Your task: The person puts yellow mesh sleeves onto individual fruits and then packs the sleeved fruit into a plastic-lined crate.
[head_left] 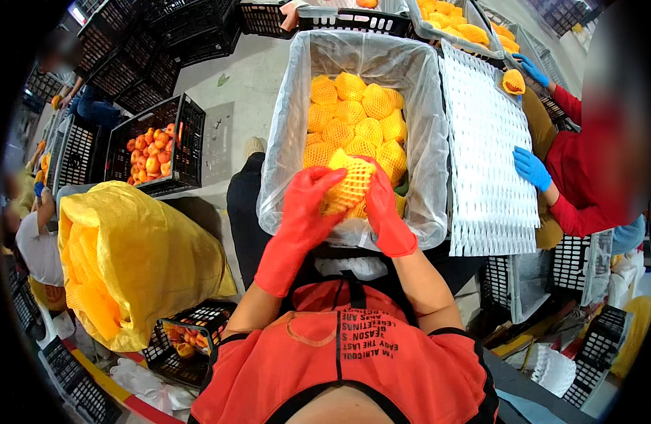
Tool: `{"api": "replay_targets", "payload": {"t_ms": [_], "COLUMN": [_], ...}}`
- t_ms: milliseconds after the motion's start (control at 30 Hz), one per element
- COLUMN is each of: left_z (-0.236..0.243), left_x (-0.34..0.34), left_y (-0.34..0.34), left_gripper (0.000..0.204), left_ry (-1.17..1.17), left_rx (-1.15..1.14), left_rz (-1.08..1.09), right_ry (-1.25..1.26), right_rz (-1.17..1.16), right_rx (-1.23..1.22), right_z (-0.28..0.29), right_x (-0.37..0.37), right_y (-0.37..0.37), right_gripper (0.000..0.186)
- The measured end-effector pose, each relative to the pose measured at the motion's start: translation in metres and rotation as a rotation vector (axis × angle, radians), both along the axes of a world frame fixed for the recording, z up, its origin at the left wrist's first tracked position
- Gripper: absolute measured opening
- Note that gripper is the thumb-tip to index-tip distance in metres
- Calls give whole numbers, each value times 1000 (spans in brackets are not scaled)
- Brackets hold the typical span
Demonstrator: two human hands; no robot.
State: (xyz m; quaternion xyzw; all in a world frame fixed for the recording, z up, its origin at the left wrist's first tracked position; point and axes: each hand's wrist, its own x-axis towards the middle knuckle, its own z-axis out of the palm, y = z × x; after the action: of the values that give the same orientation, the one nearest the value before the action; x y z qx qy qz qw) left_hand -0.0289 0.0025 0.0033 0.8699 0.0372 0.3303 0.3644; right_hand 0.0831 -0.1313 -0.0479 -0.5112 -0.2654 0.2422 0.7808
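Observation:
My left hand (306,206), in a red rubber glove, grips a yellow foam fruit net (351,185) from its left side. My right hand (384,206), gloved the same way, holds the net from the right. The net bulges, but its mesh hides what is inside. Both hands are above the near half of a crate lined with clear plastic film (426,134). Several net-wrapped fruits (350,112) lie packed side by side in that crate, and my hands cover part of the near ones.
White foam sheeting (487,155) lies right of the crate, where a co-worker's blue-gloved hand (532,168) rests. At left stand a yellow sack (156,240) of foam nets and a black crate (191,141) of orange-red fruit. Below the sack is another fruit crate (173,364).

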Motion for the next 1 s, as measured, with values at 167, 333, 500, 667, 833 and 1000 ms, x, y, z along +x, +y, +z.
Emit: {"api": "replay_targets", "payload": {"t_ms": [167,333,500,667,833,1000], "left_z": [-13,11,-17,-22,-38,-23], "left_x": [10,0,-6,-6,-7,-7], "left_y": [-3,12,26,25,28,1], "left_gripper": [75,61,64,46,47,63], "left_ry": [105,203,77,157,62,349], "left_rx": [-12,-1023,-1558,-1403,-1316,-247], "left_rz": [92,-65,-166,-199,-278,218], "right_ry": [-64,151,125,222,246,-528], "right_rz": [-31,-32,-83,-132,-140,-368], "right_rx": [-115,-103,-192,-375,-472,-379], "right_z": [-2,28,33,41,52,36], "right_x": [-1,-5,-5,-5,-8,-16], "right_y": [-4,11,16,11,10,7], "right_gripper": [38,46,36,29,28,36]}}
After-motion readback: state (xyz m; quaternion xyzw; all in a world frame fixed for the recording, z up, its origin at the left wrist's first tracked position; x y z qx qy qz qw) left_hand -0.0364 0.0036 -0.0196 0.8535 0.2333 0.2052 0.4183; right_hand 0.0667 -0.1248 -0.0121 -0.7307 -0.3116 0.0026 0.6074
